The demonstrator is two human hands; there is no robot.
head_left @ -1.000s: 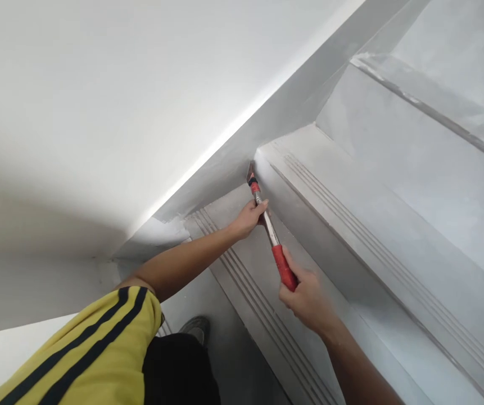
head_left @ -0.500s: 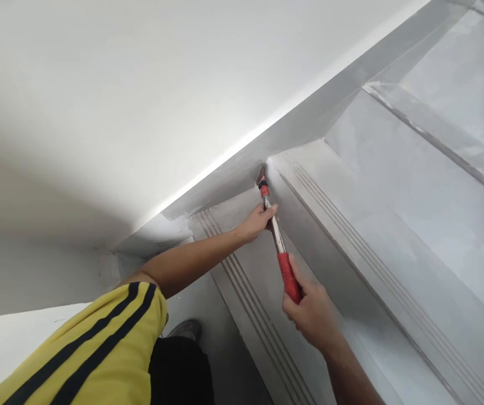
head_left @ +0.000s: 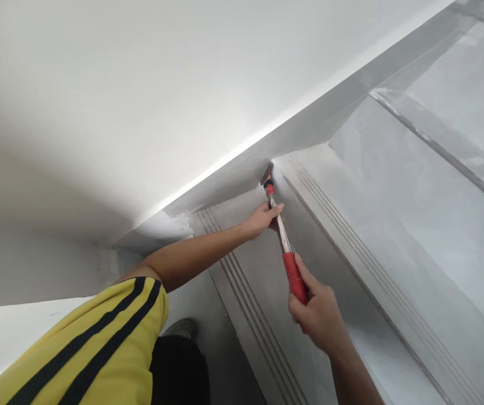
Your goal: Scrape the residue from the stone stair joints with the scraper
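Note:
I hold a long scraper (head_left: 283,236) with a metal shaft and a red grip. My right hand (head_left: 315,315) is closed around the red grip at the near end. My left hand (head_left: 262,218) pinches the shaft farther up, just below a small red collar. The scraper's blade (head_left: 266,171) is pressed into the corner where a grey stair riser meets the grey skirting (head_left: 233,183) along the white wall (head_left: 140,84). The stair tread (head_left: 245,247) under my left hand has grooved lines at its front edge.
Grey dusty steps (head_left: 414,185) rise to the right, each with grooved nosing. My shoe (head_left: 180,328) stands on a lower step at the bottom. My yellow sleeve with black stripes (head_left: 98,349) fills the lower left.
The view has drifted, so the scraper and both hands sit slightly farther right in the picture. The blade stays in the same corner, and both grips are unchanged.

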